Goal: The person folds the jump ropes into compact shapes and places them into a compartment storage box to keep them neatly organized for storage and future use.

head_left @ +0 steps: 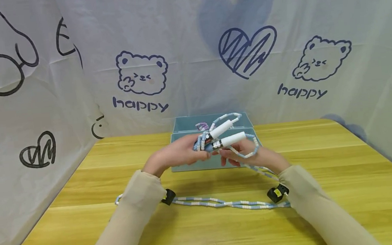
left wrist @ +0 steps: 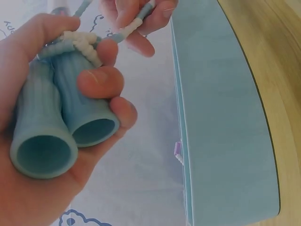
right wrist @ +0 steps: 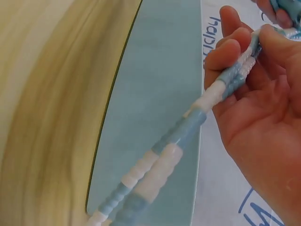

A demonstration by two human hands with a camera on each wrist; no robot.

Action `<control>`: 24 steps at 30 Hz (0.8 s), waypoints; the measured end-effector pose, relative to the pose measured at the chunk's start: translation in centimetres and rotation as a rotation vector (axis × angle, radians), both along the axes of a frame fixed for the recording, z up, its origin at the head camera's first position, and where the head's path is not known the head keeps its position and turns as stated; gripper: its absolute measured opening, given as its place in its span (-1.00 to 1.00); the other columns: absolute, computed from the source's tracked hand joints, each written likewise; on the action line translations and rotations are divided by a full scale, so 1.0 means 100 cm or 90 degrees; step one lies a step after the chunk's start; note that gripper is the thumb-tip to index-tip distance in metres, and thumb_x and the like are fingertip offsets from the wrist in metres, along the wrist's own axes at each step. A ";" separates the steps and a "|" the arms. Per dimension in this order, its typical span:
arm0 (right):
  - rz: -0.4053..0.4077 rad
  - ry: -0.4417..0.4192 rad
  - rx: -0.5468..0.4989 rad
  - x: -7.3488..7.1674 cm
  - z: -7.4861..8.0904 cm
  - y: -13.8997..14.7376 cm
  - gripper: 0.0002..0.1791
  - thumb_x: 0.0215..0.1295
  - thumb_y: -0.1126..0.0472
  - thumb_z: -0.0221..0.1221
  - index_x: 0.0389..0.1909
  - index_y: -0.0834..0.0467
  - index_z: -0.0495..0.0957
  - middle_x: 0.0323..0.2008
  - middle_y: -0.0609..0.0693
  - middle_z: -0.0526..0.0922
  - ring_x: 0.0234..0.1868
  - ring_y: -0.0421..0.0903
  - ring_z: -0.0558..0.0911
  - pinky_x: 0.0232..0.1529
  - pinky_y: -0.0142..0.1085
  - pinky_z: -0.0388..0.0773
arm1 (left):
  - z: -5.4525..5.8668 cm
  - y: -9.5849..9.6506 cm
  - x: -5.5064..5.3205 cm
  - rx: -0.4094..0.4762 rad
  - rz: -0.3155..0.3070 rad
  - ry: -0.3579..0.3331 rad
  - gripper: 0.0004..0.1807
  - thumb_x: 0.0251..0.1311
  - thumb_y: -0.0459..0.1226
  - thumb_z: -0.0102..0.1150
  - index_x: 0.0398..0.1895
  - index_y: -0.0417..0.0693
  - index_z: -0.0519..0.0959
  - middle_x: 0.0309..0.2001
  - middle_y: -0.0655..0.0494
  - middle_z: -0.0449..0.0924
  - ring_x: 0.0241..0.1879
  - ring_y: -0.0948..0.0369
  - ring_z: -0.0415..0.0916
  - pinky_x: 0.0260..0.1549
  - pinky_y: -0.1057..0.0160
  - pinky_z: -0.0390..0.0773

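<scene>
Both handles of a beaded jump rope lie together in my left hand (head_left: 181,151), which grips their blue ends (left wrist: 77,89) with the white parts (head_left: 233,139) pointing right. Blue and white beaded cord is wrapped around the handles by the thumb, and a loop hangs beside them. My right hand (head_left: 251,152), just to the right, pinches doubled strands of the cord (right wrist: 211,96) between thumb and fingers. From there the cord drops to the table, where a long doubled stretch (head_left: 224,203) lies crosswise below the wrists, partly hidden behind the left sleeve.
An open light-blue box (head_left: 189,166) stands on the wooden table (head_left: 223,237) right behind the hands. A purple and white beaded piece (head_left: 201,126) shows at its opening. White cloth with drawings (head_left: 189,41) hangs behind the table and along its sides.
</scene>
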State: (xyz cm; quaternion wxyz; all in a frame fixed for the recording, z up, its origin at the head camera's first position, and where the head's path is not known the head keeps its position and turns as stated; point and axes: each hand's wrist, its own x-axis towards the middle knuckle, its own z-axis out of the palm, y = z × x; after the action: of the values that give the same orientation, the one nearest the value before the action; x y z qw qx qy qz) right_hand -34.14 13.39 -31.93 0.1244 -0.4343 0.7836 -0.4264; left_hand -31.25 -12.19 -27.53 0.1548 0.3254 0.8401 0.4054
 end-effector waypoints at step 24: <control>0.011 -0.005 0.176 0.031 0.029 -0.020 -0.80 0.55 0.13 -0.02 -0.22 0.06 0.56 -0.50 -0.06 0.62 -0.62 -0.04 0.50 -0.49 -0.15 0.52 | -0.005 0.002 -0.004 -0.107 0.089 0.065 -0.11 0.25 -0.09 0.31 0.48 0.13 -0.06 -0.10 -0.02 0.50 -0.47 0.11 0.41 -0.44 0.18 0.52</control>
State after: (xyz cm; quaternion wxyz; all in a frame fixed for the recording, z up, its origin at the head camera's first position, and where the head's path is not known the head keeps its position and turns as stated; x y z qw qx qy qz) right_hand -31.07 11.37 -29.01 0.1897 -0.4178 0.8307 -0.3154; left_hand -31.61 -12.00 -28.03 0.1101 0.2724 0.8985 0.3260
